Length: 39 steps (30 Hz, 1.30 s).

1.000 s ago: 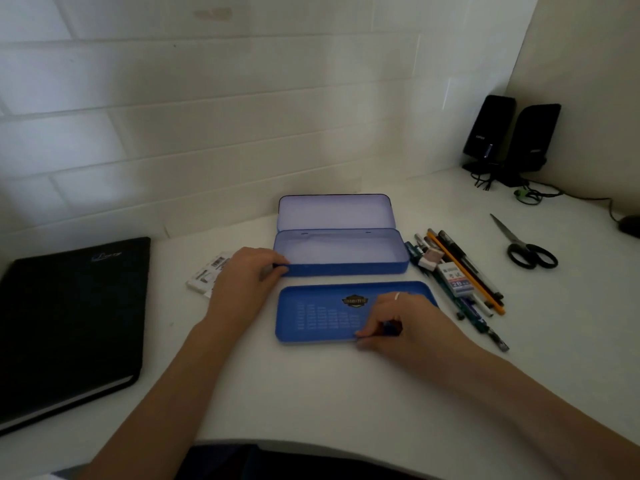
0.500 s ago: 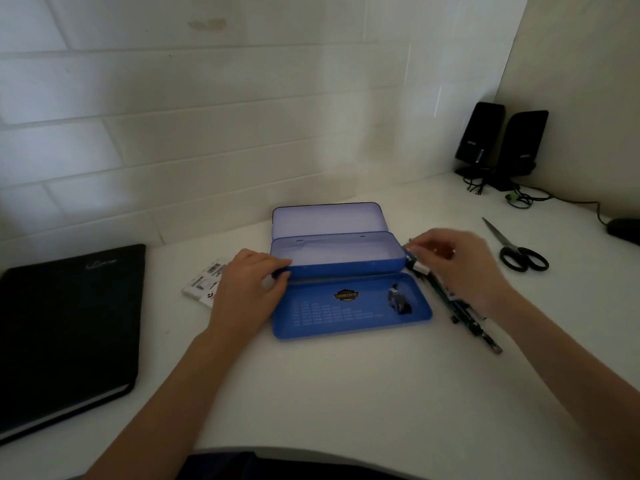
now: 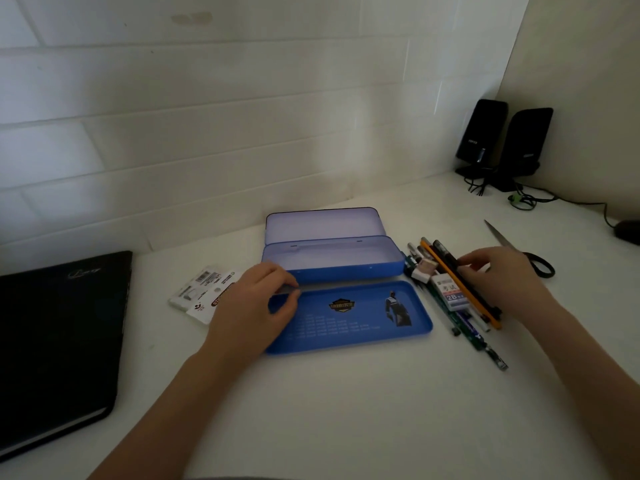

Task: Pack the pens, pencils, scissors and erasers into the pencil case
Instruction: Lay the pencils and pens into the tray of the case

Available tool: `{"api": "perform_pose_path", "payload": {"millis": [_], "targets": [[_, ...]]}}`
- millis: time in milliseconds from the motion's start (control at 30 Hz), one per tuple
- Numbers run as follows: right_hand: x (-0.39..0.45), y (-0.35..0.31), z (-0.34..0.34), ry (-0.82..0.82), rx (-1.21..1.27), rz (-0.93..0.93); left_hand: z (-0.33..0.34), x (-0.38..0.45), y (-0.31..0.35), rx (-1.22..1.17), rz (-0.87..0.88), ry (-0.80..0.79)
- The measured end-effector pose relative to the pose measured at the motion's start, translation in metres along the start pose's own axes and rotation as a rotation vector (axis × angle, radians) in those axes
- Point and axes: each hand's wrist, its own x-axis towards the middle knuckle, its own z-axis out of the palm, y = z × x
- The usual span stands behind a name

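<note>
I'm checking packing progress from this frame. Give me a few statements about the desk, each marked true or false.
1. The pencil case is open and nothing is in it. True.
2. The scissors lie inside the case. False: they lie on the desk to the right of the pens and pencils.
3. The right hand is on the pile of pens and pencils. True.
4. The left hand holds an eraser. False: it rests at the left end of the case and the blue tray.
5. A black notebook lies left of the case. True.
</note>
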Motion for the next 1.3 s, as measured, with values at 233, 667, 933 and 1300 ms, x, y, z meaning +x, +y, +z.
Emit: {"api": "perform_pose_path", "payload": {"millis": [233, 667, 933, 1300], "targets": [[-0.005, -0.001, -0.005, -0.035, 0.0, 0.021, -0.001, 0.0, 0.001, 0.094, -0.106, 0.054], [-0.022, -0.018, -0.005, -0.057, 0.0, -0.179, 0.002, 0.002, -0.001, -0.008, -0.18, -0.119], [-0.024, -0.023, -0.004, -0.115, -0.036, -0.147, 0.001, 0.003, 0.003, -0.035, -0.171, -0.172], [-0.024, -0.015, -0.019, -0.179, -0.219, 0.013, 0.003, 0.001, 0.005, -0.042, -0.124, -0.143]]}}
